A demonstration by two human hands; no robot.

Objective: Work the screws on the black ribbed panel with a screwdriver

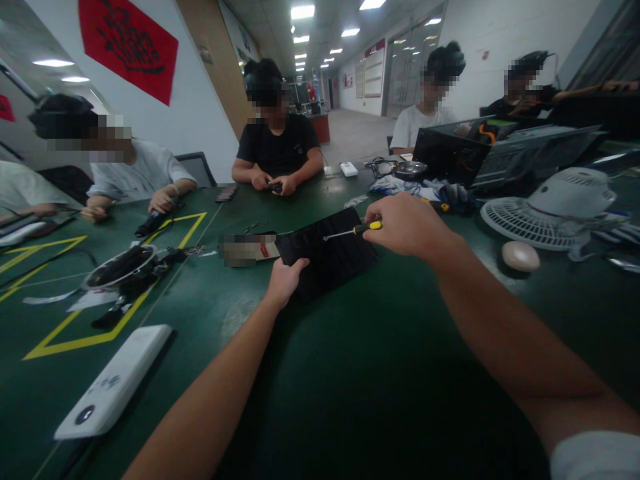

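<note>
A flat black panel is tilted up over the green table, its left edge gripped by my left hand with the thumb on top. My right hand is closed around the yellow and black handle of a screwdriver. The screwdriver's shaft points left across the panel, and its tip is over the panel's upper middle; whether it touches the surface I cannot tell. Just left of the panel lies a partly blurred flat item, with several small dark bits behind it.
A white fan head and a pale rounded mouse-like object lie to the right. A white power bank-like device is at front left, near a round wire-rimmed part. Several people sit around the green table; an open computer case stands back right.
</note>
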